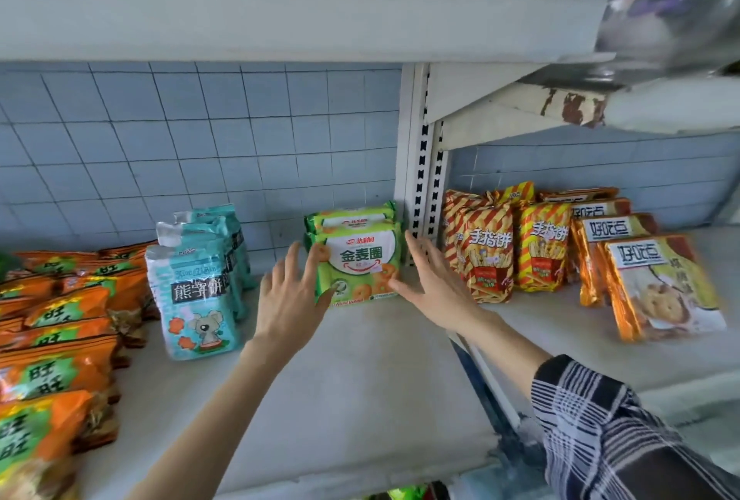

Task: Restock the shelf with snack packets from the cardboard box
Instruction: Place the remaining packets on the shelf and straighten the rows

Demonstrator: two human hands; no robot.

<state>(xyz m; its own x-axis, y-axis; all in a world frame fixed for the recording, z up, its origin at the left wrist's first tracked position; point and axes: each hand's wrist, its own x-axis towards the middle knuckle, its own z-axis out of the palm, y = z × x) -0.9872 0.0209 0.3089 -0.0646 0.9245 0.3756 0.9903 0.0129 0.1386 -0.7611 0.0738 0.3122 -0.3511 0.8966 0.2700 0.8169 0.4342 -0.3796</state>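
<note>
Pale blue tiled wall (200, 147) at the back, blurred plastic wrapping (672, 11) upper right

Green packets (356, 259), white panel, orange rings; teal-and-white packets (196, 299) with grey mouse print at their 9 o'clock, orange packets (52, 339) with green patches at 8 o'clock. Red-and-yellow diagonal-striped packets (488, 255) at 3 o'clock, orange-gold foil packets (656, 283) beyond. Sleeve (592, 419), 5 o'clock: black-and-white plaid; wall (200, 139): pale blue grid tile.

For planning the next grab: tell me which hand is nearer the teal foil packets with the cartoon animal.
Left. The left hand is just right of the teal foil packets; the right hand lies farther right, beyond the green snack packet.
</note>
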